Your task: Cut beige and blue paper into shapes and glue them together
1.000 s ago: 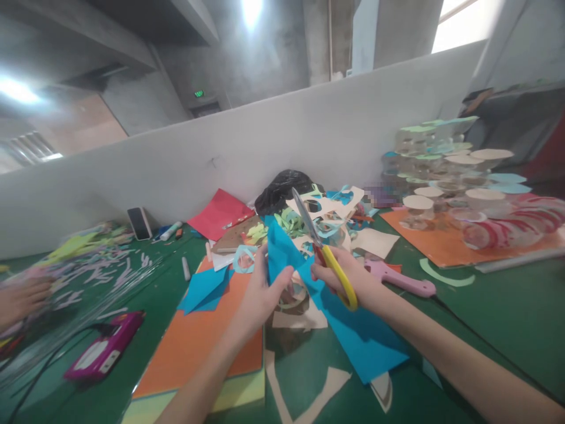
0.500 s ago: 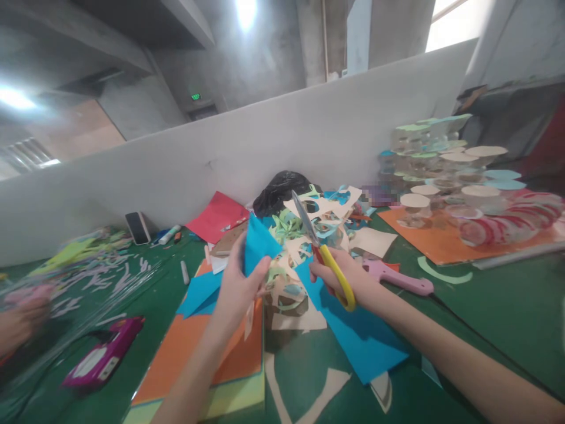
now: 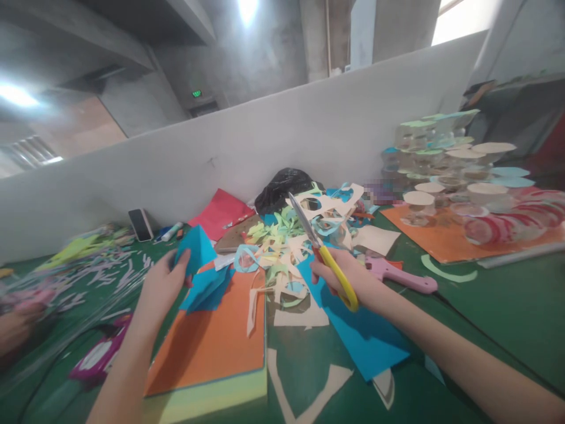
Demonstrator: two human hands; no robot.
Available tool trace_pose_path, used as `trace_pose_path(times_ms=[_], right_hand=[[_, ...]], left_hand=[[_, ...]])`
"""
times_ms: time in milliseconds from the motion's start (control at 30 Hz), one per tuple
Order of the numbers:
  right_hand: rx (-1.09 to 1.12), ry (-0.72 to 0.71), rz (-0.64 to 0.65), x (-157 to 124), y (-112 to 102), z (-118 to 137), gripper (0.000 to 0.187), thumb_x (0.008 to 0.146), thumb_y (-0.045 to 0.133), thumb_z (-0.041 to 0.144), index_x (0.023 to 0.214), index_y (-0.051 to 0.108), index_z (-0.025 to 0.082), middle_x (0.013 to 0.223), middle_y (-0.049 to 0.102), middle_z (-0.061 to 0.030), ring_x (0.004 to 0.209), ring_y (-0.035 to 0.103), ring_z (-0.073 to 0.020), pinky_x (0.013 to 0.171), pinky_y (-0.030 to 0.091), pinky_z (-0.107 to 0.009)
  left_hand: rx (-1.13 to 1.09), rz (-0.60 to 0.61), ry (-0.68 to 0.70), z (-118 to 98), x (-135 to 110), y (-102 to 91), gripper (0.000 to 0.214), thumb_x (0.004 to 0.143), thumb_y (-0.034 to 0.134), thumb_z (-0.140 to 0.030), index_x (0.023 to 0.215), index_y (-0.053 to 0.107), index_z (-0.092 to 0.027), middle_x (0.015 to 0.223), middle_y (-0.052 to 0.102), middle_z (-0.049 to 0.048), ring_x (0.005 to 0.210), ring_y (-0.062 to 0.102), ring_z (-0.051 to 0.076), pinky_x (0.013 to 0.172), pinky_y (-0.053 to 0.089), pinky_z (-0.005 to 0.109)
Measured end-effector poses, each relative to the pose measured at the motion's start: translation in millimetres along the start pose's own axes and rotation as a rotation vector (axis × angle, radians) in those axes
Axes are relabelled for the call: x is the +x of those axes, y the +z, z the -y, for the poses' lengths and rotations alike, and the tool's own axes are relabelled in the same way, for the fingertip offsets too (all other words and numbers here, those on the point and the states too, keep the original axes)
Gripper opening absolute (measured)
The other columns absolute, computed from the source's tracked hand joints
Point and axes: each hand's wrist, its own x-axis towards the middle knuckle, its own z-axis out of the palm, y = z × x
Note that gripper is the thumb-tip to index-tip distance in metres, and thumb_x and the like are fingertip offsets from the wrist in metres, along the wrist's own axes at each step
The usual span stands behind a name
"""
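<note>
- Concrete room with a low white partition (image 3: pixel 247 159) running behind a green table (image 3: pixel 507 318); papers, tools and scraps cover much of the table.
- Left hand (image 3: pixel 161 288): closed in a pinch on a small blue paper piece (image 3: pixel 198 250), above a loose heap of blue paper (image 3: pixel 207 288).
- Right hand (image 3: pixel 339 277): closed through the yellow handles of the scissors (image 3: pixel 320 250), whose blades point up and away and seem shut, with nothing between them. Its wrist is just above a large blue sheet (image 3: pixel 362 335).
- Cut-up pale, green and blue scraps (image 3: pixel 286 259) lie piled between the hands, so plenty of cutting looks done.
- Large pieces of blue paper and a stack of orange card (image 3: pixel 203 335) appear mostly uncut, so some paper seems left.
- Clear cups (image 3: pixel 419 200) stand stacked with paper rounds on and among them, on an orange board (image 3: pixel 424 232).
- Another person's hand (image 3: pixel 13 330) shows blurred at the far left, among paper strips.
</note>
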Motion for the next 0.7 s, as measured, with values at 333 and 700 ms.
trace_pose_path(times_ms=[333, 700], right_hand=[[-0.044, -0.038, 0.008, 1.6, 2.6, -5.6, 0.019, 0.081, 0.055, 0.031, 0.066, 0.055, 0.019, 0.061, 0.059, 0.0011, 0.042, 0.047, -0.0088, 0.042, 0.035, -0.021], [-0.046, -0.045, 0.001, 1.5, 3.2, -8.3, 0.018, 0.08, 0.056, 0.03, 0.066, 0.052, 0.019, 0.062, 0.059, 0.0012, 0.046, 0.048, -0.0096, 0.045, 0.036, -0.022]], left_hand=[[0.502, 0.175, -0.012, 71.5, 12.7, 12.6, 0.024, 0.085, 0.043, -0.041, 0.077, 0.055, -0.022, 0.087, 0.071, 0.0141, 0.086, 0.065, 0.036, 0.068, 0.042, 0.034], [0.134, 0.156, -0.081, 48.6, 2.4, 25.8, 0.021, 0.071, 0.062, -0.038, 0.071, 0.046, -0.025, 0.05, 0.059, -0.0033, 0.05, 0.063, 0.027, 0.054, 0.043, 0.03]])
